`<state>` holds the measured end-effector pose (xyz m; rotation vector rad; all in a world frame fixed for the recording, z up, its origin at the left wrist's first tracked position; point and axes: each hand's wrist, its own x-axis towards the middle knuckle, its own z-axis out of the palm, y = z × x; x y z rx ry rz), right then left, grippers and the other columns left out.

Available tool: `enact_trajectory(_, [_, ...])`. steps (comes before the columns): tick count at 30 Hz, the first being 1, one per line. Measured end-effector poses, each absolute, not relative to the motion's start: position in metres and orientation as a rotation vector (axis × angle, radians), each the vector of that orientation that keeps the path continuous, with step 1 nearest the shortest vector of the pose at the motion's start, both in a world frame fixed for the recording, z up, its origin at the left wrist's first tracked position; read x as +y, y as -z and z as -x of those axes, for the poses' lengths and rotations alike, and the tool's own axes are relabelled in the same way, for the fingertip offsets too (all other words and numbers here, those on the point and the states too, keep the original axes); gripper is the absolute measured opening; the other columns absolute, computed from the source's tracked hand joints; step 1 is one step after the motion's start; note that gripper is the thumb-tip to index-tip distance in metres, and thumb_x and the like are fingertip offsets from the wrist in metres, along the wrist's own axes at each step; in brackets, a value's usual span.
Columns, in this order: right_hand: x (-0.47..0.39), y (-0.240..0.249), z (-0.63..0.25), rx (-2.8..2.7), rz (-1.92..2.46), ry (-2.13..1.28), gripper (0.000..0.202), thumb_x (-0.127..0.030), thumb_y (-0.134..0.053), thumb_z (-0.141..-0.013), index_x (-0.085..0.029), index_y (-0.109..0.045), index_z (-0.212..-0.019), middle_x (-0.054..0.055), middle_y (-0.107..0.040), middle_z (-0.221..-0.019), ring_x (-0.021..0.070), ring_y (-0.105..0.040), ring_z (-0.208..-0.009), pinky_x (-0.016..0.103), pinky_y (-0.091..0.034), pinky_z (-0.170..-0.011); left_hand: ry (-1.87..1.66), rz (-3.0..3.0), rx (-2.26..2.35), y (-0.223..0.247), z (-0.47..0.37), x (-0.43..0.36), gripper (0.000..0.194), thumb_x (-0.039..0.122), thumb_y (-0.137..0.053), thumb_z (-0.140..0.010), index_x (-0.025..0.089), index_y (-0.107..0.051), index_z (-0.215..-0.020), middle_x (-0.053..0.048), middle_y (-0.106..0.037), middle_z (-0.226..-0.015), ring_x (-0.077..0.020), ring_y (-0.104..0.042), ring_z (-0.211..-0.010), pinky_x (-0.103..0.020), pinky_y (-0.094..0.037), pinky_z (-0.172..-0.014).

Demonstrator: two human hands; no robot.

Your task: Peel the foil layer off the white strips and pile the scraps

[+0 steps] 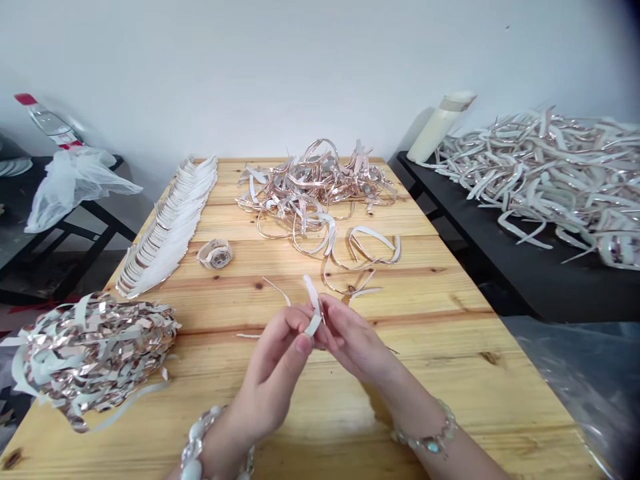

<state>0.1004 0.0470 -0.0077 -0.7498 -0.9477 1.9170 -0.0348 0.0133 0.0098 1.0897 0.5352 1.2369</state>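
One strip (313,325) is being held in two hands above a wooden table (450,400), its pale, curled length being raised between the fingertips. By the left hand (273,373) it is being pinched between thumb and forefinger; by the right hand (357,337) it is being met from the other side, though the exact grip of those half-hidden fingertips cannot be told. One bracelet (193,448) is being worn on each wrist. Beyond the hands, one pile (325,180), too tangled to be counted, is being fronted by several loose strips (397,251). Ahead and left of the left hand, one overlapping row (173,230) is being flanked by one roll (215,253); nearer, directly left, one shiny bundle (100,353) is being supported at the table's edge. Far right of the right hand, one black table (525,293) is being covered by one tangle (545,160), one cream tube (436,130) being propped behind. Far left, one red-capped bottle (50,123) is being partly hidden by one sheer wrap (77,177); what is being contained in bottle or tube cannot be told.
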Motion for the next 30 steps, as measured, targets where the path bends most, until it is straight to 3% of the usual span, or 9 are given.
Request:
enact_trajectory(4, [0.047,0.008,-0.106,-0.943,0.820,-1.899,0.040,-0.058,-0.051,-0.085,-0.021,-0.048,-0.073,-0.005,-0.049,-0.053,0.0091,-0.040,-0.039,0.022,-0.024,-0.039,-1.156,-1.177,0.560,-0.014,0.037,0.013,0.015,0.025,-0.039,-0.097,0.019,-0.048,-0.086,-0.003,-0.055,-0.080,-0.0143,-0.052,-0.077,-0.031,-0.043,-0.077])
enact_trajectory(10, [0.046,0.003,-0.104,-0.919,0.967,-1.683,0.036,-0.056,-0.051,-0.085,-0.022,-0.045,-0.074,-0.008,-0.043,-0.044,0.0070,-0.028,-0.032,0.021,-0.016,-0.034,-0.994,-1.499,0.729,-0.017,0.035,0.003,0.020,0.029,-0.038,-0.096,0.018,-0.047,-0.082,-0.004,-0.052,-0.079,-0.0161,-0.049,-0.079,-0.031,-0.041,-0.078])
enact_trajectory(17, [0.057,0.003,-0.104,-0.706,0.978,-1.614,0.034,-0.052,-0.054,-0.079,-0.023,-0.040,-0.068,-0.009,-0.038,-0.033,0.0062,-0.023,-0.028,0.019,-0.018,-0.033,-0.775,-1.738,0.665,-0.020,0.027,-0.010,0.007,0.019,-0.043,-0.088,0.020,-0.043,-0.081,-0.001,-0.054,-0.073,-0.0134,-0.048,-0.070,-0.026,-0.040,-0.071])
enact_trajectory(21, [0.062,0.004,-0.107,-0.621,1.013,-1.500,0.029,-0.047,-0.052,-0.081,-0.023,-0.041,-0.069,-0.010,-0.039,-0.031,0.0063,-0.026,-0.024,0.018,-0.017,-0.030,-0.651,-1.794,0.549,-0.021,0.021,-0.006,0.013,0.015,-0.045,-0.081,0.020,-0.040,-0.070,0.001,-0.051,-0.064,-0.0119,-0.046,-0.060,-0.025,-0.040,-0.067])
enact_trajectory(26, [0.066,0.000,-0.120,-0.445,0.972,-1.535,0.023,-0.037,-0.052,-0.084,-0.022,-0.043,-0.070,-0.010,-0.038,-0.035,0.0049,-0.026,-0.024,0.018,-0.016,-0.029,-0.616,-1.701,0.245,-0.011,0.016,-0.008,0.022,0.026,-0.045,-0.085,0.021,-0.038,-0.064,0.001,-0.049,-0.059,-0.0124,-0.048,-0.056,-0.025,-0.041,-0.060])
enact_trajectory(30, [0.072,-0.006,-0.134,-0.356,0.878,-1.589,0.022,-0.031,-0.053,-0.085,-0.021,-0.043,-0.069,-0.011,-0.034,-0.035,0.0035,-0.021,-0.026,0.017,-0.020,-0.032,-0.790,-1.641,0.425,-0.006,0.025,-0.012,0.028,0.040,-0.041,-0.090,0.021,-0.047,-0.070,-0.002,-0.053,-0.065,-0.0156,-0.051,-0.063,-0.028,-0.042,-0.068])
